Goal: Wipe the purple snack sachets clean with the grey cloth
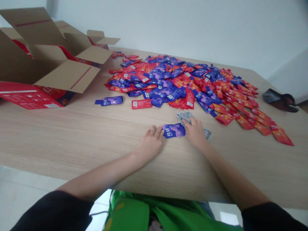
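Between the two hands, on the pale wooden tabletop, lies a single blue pouch, printed side up. The left hand rests on its near-left end, fingers loosely extended and not curled around anything; I take it that the fingertips pin the pouch so it cannot slide. The right hand is at the other end, fingers bunched on a grey cloth that pokes out beyond the fingertips and again behind the wrist. The cloth seems gathered small so that it can bear on the pouch while the opposite end is held down.

Beyond both hands spreads a big heap of red and blue pouches, trailing off to the right of the right hand. Ahead and left of the left hand lie a lone blue pouch and, nearer, a red one. Farther left, a carton juts its flaps over the table, blocking that side. A dark curved object sits far right; nothing stands between the hands.
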`<state>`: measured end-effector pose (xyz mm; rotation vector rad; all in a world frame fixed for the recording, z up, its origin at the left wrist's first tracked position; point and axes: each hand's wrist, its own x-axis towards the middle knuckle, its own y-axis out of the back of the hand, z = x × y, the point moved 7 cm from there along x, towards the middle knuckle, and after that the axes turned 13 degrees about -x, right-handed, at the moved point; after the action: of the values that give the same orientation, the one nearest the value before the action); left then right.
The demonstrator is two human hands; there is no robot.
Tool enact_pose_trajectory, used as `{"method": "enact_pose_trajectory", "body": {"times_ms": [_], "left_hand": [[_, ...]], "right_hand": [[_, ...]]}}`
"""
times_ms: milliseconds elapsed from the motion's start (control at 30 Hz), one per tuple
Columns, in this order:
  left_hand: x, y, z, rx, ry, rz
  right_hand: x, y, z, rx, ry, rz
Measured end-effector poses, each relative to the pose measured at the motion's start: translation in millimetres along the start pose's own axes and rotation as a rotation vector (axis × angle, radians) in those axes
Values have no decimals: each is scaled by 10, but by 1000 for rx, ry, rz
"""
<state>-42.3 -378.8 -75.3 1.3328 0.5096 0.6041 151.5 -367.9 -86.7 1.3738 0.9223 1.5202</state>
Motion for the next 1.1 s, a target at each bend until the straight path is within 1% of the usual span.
{"method": "enact_pose_trajectory", "body": {"times_ms": [67,133,200,233,300,367,400,467,533,600,667,733,767,833,900,967,1033,1100], "left_hand": [[31,95,47,-28,-9,19],[86,219,109,-62,-31,64],[184,314,175,-99,-73,107],[253,333,209,-118,-111,115],[413,293,299,-144,-252,87],[561,177,388,-136,-425,19],[631,119,394,-125,-454,-2],[743,46,359,-110,-415,7],[785,44,285,-98,-284,57],[747,82,189,-82,-119,102],[661,128,95,-56,23,120],[574,162,39,-22,81,127],[539,169,24,-7,82,134],[493,149,15,2,34,153],[473,75,22,-32,-59,162],[470,-32,21,-91,-141,143],[478,-131,-8,-138,-155,110],[485,-186,-32,-165,-136,86]], "right_hand": [[-23,18,48,78,-29,39],[-28,55,107,208,-94,99],[-25,99,195,331,-172,161],[-24,121,241,375,-202,184],[-27,160,327,422,-243,213],[-43,185,399,436,-271,216],[-55,193,428,438,-282,213],[-81,202,472,442,-296,203],[-101,207,504,449,-302,196],[-110,203,529,458,-309,184],[-106,186,535,465,-309,164],[-94,158,509,470,-286,134],[-86,143,485,473,-268,116],[-70,128,424,483,-229,86],[-56,152,367,497,-208,80],[-50,222,309,499,-207,106],[-61,306,226,472,-200,138],[-79,341,100,407,-142,121]]}}
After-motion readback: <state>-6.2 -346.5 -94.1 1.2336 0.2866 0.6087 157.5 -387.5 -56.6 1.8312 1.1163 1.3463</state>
